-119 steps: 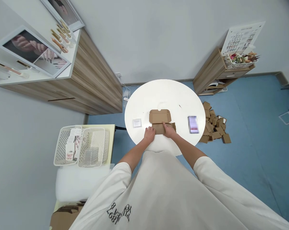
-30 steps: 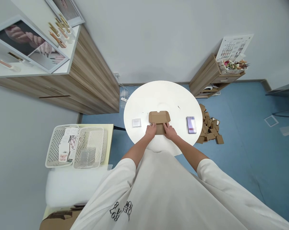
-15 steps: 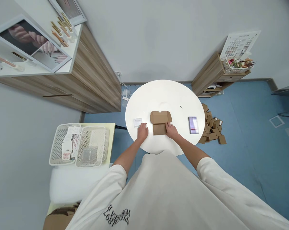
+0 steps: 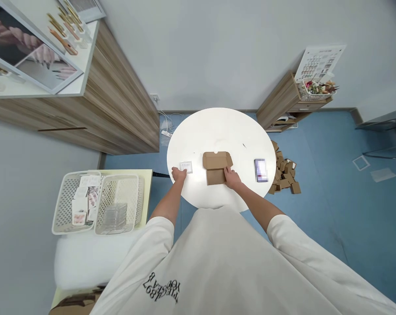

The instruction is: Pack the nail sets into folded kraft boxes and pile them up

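On the white round table (image 4: 217, 124) lies an open brown cardboard box (image 4: 217, 162), its lid folded back toward the wall. My right hand (image 4: 231, 177) grips the box's right side. To the left is a small flat white packet (image 4: 186, 165) with faint print, possibly a clear case. My left hand (image 4: 178, 175) is at the packet's lower left corner, thumb and fingers apart. I cannot make out whether the fingertips touch it. Near the right edge of the table sits a purple stack of cards or packets (image 4: 261, 170), its face blurred.
Two white plastic baskets (image 4: 117, 205) stand on a side table at left, holding cards and clear cases. Many folded brown boxes (image 4: 285, 175) are heaped on the floor at right. A wooden cabinet (image 4: 125, 87) rises at back left, a small drawer unit (image 4: 285, 103) at back right.
My left hand has moved left, away from the box, to the white packet. My right hand stays on the box. The whole view has shifted slightly.
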### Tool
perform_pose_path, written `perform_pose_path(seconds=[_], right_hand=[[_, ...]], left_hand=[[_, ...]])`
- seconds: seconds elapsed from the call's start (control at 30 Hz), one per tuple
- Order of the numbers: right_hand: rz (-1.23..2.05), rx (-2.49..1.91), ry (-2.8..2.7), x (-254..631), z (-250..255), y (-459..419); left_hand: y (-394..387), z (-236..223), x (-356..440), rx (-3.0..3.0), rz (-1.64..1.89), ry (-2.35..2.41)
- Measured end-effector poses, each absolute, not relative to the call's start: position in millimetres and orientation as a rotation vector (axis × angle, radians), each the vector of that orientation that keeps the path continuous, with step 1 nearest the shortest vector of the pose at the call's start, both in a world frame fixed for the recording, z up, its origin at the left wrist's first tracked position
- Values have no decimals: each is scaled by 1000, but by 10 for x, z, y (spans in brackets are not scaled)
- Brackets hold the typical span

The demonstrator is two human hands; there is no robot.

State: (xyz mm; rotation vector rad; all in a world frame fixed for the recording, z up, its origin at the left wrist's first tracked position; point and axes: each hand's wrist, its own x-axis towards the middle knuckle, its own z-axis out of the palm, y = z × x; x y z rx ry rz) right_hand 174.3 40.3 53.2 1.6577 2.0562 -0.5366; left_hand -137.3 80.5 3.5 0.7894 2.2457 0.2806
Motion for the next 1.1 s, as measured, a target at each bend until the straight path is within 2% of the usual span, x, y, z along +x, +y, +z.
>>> perform_pose_path(seconds=[0.27, 0.57, 0.8, 1.0, 1.1], right_hand=[[-550, 1670, 2068, 1741, 522, 404], [-575, 1705, 2082, 1756, 527, 384], [-599, 1727, 2091, 1787, 524, 373], [-616, 1728, 2110, 1821, 497, 373], [-627, 1732, 2117, 1838, 493, 374]], left_hand=[[780, 11, -1446, 775, 306, 2125], [595, 525, -1140, 1456, 353, 1942], [546, 629, -386, 1948, 39, 1631], [580, 525, 48, 2111, -196, 1465], [577, 519, 89, 2101, -183, 1455]])
